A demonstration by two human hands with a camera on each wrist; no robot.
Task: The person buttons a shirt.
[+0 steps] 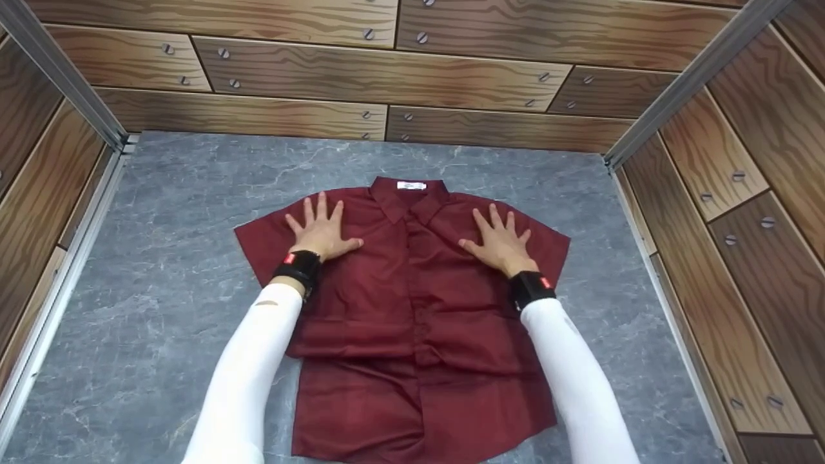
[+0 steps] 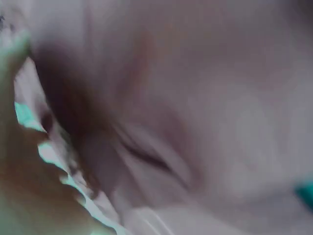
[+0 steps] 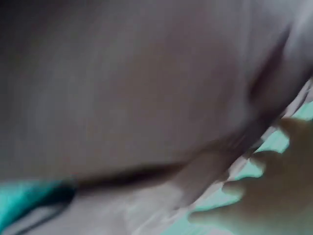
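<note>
A dark red short-sleeved shirt (image 1: 380,283) lies front up and spread out, its collar (image 1: 412,200) toward the back wall and a white label inside the neck. Creases cross its lower half. On the left chest and shoulder area rests the left hand (image 1: 320,235), fingers straight and spread. The right hand (image 1: 503,245) lies likewise spread on the opposite chest area. Both wrist views are blurred: the left hand (image 2: 29,176) shows at the left edge, the right hand (image 3: 269,191) at the lower right, each beside the shirt's cloth.
The shirt lies on a grey marbled surface (image 1: 161,290). Wood-patterned panels (image 1: 387,71) form walls at the back and on both sides, with metal rails (image 1: 77,84) at the corners. Black bands sit on both wrists over white sleeves (image 1: 238,380).
</note>
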